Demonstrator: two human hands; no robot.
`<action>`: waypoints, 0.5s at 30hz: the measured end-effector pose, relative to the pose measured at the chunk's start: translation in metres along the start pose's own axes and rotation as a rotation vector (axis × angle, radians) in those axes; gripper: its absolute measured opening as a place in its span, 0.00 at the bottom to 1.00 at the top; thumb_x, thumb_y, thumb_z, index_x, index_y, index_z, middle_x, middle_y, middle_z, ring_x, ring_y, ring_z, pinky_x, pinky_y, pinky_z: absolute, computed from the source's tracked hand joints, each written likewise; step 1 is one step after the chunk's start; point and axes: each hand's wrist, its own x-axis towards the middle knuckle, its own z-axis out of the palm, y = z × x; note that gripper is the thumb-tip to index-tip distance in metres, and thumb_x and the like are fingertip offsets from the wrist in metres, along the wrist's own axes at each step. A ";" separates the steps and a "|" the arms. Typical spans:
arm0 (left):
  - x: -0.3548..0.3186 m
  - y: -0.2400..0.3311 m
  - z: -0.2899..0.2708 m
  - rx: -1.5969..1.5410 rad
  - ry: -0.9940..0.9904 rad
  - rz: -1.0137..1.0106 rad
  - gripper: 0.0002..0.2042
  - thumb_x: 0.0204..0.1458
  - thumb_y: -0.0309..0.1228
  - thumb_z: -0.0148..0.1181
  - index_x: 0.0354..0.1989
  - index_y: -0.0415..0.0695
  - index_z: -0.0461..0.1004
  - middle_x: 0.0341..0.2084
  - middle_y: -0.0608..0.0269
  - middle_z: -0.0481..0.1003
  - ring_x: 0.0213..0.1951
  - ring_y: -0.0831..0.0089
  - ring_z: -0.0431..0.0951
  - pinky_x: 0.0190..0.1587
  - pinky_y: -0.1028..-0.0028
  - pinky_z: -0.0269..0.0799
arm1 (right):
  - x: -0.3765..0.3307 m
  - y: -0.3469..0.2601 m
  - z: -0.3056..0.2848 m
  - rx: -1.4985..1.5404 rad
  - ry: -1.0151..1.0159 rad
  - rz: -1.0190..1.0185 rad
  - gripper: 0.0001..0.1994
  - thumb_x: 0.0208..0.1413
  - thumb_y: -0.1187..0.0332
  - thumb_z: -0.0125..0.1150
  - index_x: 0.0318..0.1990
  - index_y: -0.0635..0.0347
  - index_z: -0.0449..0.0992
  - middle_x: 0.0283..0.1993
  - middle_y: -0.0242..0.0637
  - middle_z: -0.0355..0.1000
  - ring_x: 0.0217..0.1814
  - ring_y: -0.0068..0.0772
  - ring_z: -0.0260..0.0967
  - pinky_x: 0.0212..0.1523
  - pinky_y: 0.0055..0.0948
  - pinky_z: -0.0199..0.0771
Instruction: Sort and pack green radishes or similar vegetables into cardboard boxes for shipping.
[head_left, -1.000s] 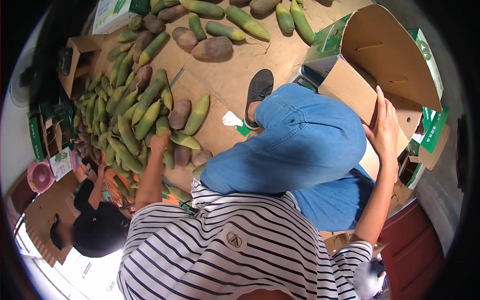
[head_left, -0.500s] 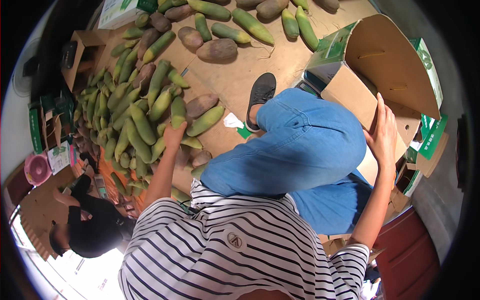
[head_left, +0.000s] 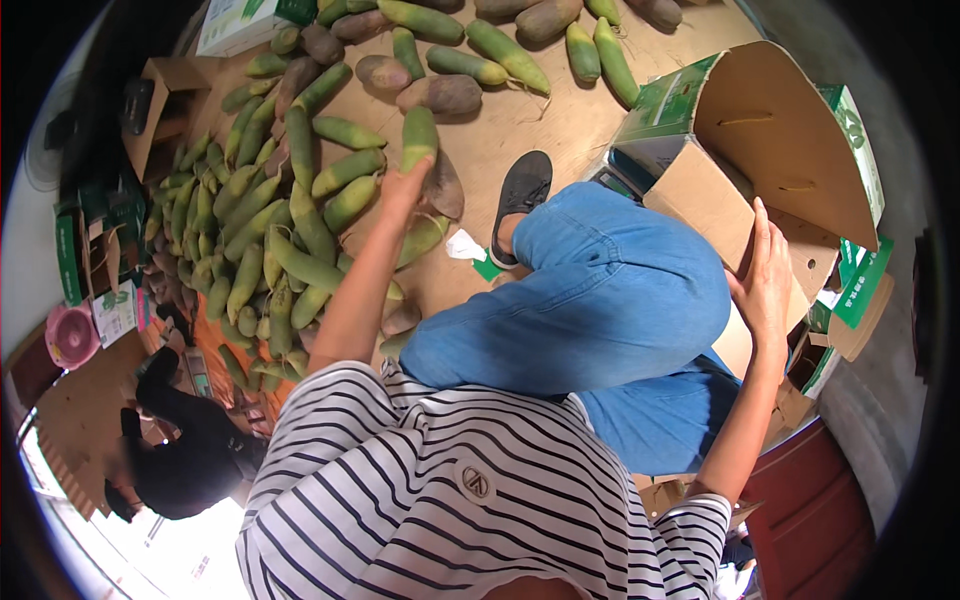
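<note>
Green skin shows above the fist: the seated person's left hand [head_left: 405, 186] is wrapped round the near end of a green radish [head_left: 419, 133], its far end pointing away from the body. That radish is at the right edge of a big heap of radishes [head_left: 243, 285], with a purple-brown root [head_left: 445, 192] just to its right. Over on the right, the right hand [head_left: 766, 272] lies with fingers outstretched along the cardboard flap [head_left: 695, 193] of an open carton [head_left: 790, 105]; I can't tell whether the thumb pinches it. Between them come bent knees in blue trousers [head_left: 600, 300] and a black shoe [head_left: 526, 187], with a white scrap [head_left: 463, 245] just left of it. Near left, past the heap, a co-worker in dark clothes [head_left: 190, 465] bends beside a pink basin [head_left: 72, 337].
</note>
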 end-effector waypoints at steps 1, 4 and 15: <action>-0.017 0.007 0.006 0.020 0.025 0.083 0.24 0.41 0.50 0.68 0.34 0.38 0.77 0.27 0.57 0.78 0.29 0.71 0.78 0.32 0.72 0.72 | 0.000 -0.001 0.000 0.009 -0.014 -0.010 0.54 0.30 0.74 0.76 0.70 0.52 0.49 0.55 0.48 0.63 0.59 0.49 0.61 0.61 0.42 0.62; -0.050 0.010 0.021 -0.001 0.051 0.222 0.21 0.43 0.44 0.69 0.36 0.38 0.77 0.24 0.61 0.77 0.26 0.74 0.76 0.30 0.73 0.72 | 0.001 -0.002 0.000 0.023 -0.013 -0.028 0.54 0.31 0.72 0.76 0.69 0.52 0.50 0.57 0.47 0.63 0.59 0.49 0.60 0.61 0.42 0.61; -0.202 0.248 0.115 0.164 -0.311 1.436 0.32 0.40 0.41 0.70 0.54 0.41 0.68 0.43 0.50 0.74 0.43 0.55 0.76 0.46 0.64 0.73 | -0.004 0.002 0.007 0.007 -0.004 -0.025 0.53 0.31 0.71 0.76 0.69 0.53 0.51 0.57 0.46 0.62 0.59 0.49 0.60 0.61 0.42 0.61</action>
